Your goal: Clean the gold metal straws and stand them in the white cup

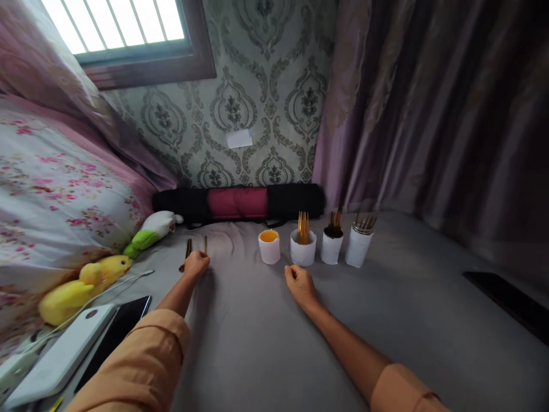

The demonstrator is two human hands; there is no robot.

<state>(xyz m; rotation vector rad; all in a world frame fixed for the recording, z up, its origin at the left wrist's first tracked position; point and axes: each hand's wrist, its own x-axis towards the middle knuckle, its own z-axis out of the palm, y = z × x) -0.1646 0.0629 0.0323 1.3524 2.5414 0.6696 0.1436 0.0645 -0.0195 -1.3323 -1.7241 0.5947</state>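
Observation:
My left hand (198,263) is closed on a thin gold-brown stick (205,245) that stands up from its fingers. Just left of it, a few darker gold-brown sticks (187,250) lie on the grey sheet (253,337). My right hand (300,284) is curled closed just in front of the white cups, with nothing visible in its fingers. A white cup with an orange inside (270,252) is leftmost in the row. Beside it, a wider white cup (303,256) holds upright golden sticks (303,226). Two more white-wrapped cups (331,250) (358,250) hold brownish and dark sticks.
A black and maroon roll (238,202) lies along the patterned wall. On the left are plush toys (86,283), a white cable, a white power bank (64,352) and a dark phone (115,337). A black flat device (510,300) lies at right, near the curtains.

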